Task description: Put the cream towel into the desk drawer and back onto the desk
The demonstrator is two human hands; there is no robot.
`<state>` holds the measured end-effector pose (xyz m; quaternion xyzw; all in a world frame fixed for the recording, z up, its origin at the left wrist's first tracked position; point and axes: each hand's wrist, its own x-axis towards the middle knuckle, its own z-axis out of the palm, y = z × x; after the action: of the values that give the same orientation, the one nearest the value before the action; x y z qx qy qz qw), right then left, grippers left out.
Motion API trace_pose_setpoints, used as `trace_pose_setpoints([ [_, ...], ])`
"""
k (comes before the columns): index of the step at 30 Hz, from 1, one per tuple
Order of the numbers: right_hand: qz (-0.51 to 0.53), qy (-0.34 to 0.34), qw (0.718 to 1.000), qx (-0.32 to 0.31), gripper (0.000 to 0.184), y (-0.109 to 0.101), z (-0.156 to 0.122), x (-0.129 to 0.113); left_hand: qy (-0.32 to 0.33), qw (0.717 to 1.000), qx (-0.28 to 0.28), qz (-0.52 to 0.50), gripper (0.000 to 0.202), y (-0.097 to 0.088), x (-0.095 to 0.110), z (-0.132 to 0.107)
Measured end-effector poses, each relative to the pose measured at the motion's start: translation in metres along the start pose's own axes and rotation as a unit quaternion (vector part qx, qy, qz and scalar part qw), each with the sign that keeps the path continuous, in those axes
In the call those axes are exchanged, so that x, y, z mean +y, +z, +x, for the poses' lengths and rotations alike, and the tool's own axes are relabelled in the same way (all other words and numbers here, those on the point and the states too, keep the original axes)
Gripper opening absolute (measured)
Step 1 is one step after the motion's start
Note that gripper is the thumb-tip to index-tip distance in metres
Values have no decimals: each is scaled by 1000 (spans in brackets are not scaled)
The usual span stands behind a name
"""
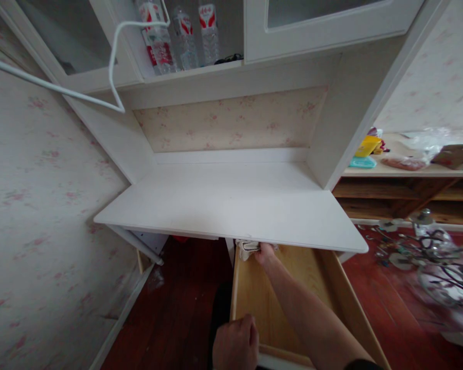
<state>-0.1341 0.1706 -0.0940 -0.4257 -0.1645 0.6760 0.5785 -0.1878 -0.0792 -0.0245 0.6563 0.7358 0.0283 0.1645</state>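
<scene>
White built-in desk unit in a wallpapered room with a dark red wood floor.

White desk [231, 205] set in a recess, surface bare, pale floral wallpaper panel [231, 123] behind it. Upper cabinet [324, 25] with framed glass doors; open shelf between the doors holds three water bottles [185, 38] with red labels. White wire hanger [113, 67] hangs at upper left. Left wall [34, 205] papered in faded pink floral, white skirting [119, 318] at its foot. Floor [170, 308] glossy reddish-brown boards. To the right, a wooden table [401, 190] carries a yellow item, plastic bags and clutter; a metal chandelier [435, 257] lies on the floor before it. Light soft, even.
</scene>
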Motion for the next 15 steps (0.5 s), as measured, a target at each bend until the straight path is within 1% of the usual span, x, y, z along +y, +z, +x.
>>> trace_pose_setpoints([
  [4, -12, -28, 999, 36, 28, -5, 3, -3, 2, 1000, 9, -9, 24, 1, -1, 2],
  [8, -37, -53, 996, 65, 32, -20, 7, -10, -4, 1000, 5, -12, 25, 1, -2, 2],
  [11, -69, -79, 989, 100, 35, -40, 12, -27, 6, 1000, 1, -6, 25, -1, -3, 1],
  [15, -148, -130, 970, 146, 39, -82, 16, -67, 38, 999, 9, -22, 26, -5, -6, 0],
])
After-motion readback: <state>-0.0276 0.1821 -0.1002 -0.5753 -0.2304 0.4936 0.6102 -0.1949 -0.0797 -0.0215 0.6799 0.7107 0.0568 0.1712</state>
